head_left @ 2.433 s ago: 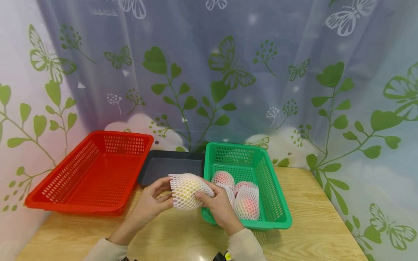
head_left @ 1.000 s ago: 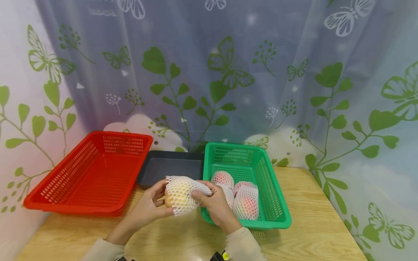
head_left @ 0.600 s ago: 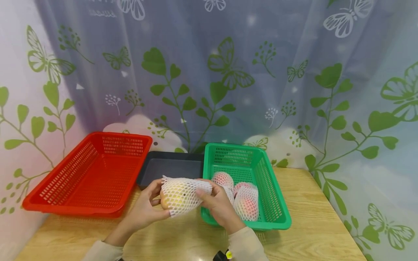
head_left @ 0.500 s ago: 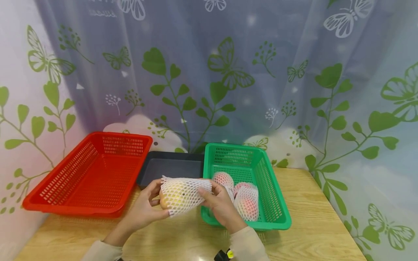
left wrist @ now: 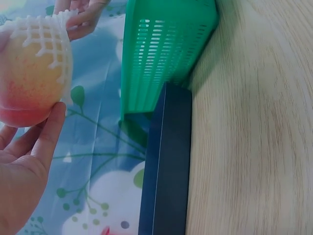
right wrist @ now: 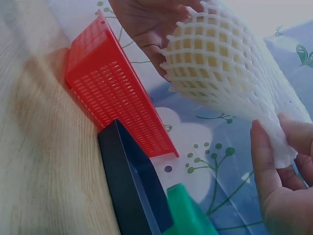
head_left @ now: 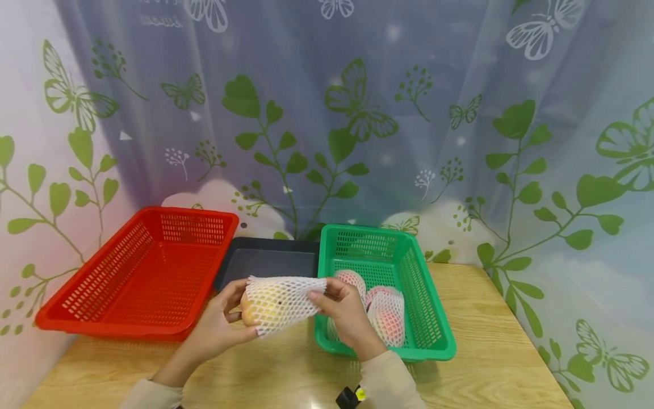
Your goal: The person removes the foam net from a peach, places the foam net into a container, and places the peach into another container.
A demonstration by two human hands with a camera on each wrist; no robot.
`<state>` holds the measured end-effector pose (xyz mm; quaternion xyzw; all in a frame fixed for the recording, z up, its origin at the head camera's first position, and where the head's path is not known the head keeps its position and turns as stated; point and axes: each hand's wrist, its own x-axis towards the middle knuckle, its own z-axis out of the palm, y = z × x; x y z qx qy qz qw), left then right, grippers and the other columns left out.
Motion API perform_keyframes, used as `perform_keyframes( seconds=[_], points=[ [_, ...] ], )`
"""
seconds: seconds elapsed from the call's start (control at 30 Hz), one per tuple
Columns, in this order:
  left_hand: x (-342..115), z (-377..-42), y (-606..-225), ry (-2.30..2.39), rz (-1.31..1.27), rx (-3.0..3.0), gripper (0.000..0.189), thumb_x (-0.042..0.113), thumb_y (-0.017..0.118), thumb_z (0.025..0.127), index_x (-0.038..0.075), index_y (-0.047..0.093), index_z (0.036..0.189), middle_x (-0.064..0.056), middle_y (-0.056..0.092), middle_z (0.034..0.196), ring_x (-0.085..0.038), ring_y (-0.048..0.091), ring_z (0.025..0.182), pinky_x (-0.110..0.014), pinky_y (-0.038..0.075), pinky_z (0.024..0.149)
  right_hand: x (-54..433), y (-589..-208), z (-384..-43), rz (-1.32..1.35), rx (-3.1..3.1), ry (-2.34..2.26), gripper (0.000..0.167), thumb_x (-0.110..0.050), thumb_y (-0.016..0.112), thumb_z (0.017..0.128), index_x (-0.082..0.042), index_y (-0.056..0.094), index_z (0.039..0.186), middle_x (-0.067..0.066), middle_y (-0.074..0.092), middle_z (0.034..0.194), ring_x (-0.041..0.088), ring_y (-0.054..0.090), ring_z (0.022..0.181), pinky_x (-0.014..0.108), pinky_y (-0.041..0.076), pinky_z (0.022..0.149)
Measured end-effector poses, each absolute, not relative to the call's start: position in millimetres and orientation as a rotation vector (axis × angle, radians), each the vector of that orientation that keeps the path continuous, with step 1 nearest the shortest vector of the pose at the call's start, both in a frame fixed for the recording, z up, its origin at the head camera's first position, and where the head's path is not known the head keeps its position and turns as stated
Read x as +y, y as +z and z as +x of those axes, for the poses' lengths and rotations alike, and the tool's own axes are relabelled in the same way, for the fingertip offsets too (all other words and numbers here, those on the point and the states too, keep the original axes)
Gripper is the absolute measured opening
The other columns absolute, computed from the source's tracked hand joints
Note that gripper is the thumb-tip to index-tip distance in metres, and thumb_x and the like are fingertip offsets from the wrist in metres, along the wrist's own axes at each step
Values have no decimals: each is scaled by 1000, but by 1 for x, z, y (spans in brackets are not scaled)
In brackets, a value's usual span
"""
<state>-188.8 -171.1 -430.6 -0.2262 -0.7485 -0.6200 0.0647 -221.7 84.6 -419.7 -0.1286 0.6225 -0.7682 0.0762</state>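
Observation:
A yellow peach with a red blush sits partly inside a white foam fruit net. My left hand grips the peach at its bare left end. Opposite it, my right hand pinches the gathered tail of the net between thumb and fingers, as the right wrist view shows closely. The net is stretched out between both hands, over the tabletop and in front of the dark tray. In the green basket on the right lie several netted reddish fruits, partly hidden by my right hand.
To the left stands a red basket with slotted walls. The dark tray lies between both baskets, against the patterned curtain. A small black object with a yellow patch is by the right sleeve on the wooden table.
The left hand has shifted left with the peach. The net has slid rightward along it, baring the peach's left end, and its tail is pulled out longer by the right hand.

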Motion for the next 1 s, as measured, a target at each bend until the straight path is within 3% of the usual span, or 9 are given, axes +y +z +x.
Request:
perform_keyframes(
  seconds=[0.37,0.63,0.9,1.0],
  points=[
    [-200,-188,-421,-1731,-574,-2343,72,7,84,72,6,44,132,-15,55,120,-11,57,98,-26,56,78,86,-406,-231,-324,1985,-2293,23,-3,66,88,5,65,110,0,68,90,9,63,78,24,54,68],
    [-239,-188,-414,-1519,-460,-2415,71,12,83,74,6,43,132,-11,54,121,-3,55,98,-19,54,76,83,-402,-246,-215,2027,-2305,29,-6,66,89,4,61,116,0,65,97,11,62,88,27,52,71],
    [-283,-191,-412,-1385,-333,-2501,70,17,83,75,5,43,132,3,52,120,8,51,100,-11,50,77,73,-401,-263,-185,1988,-2311,34,-9,65,91,4,58,121,5,62,100,11,63,83,30,56,76],
    [-302,-194,-413,-1325,-269,-2531,70,19,83,76,3,44,131,1,53,117,12,50,96,-10,50,74,67,-401,-269,-189,1940,-2329,33,-8,62,93,4,57,123,5,63,98,11,64,82,32,57,78]
  ],
)
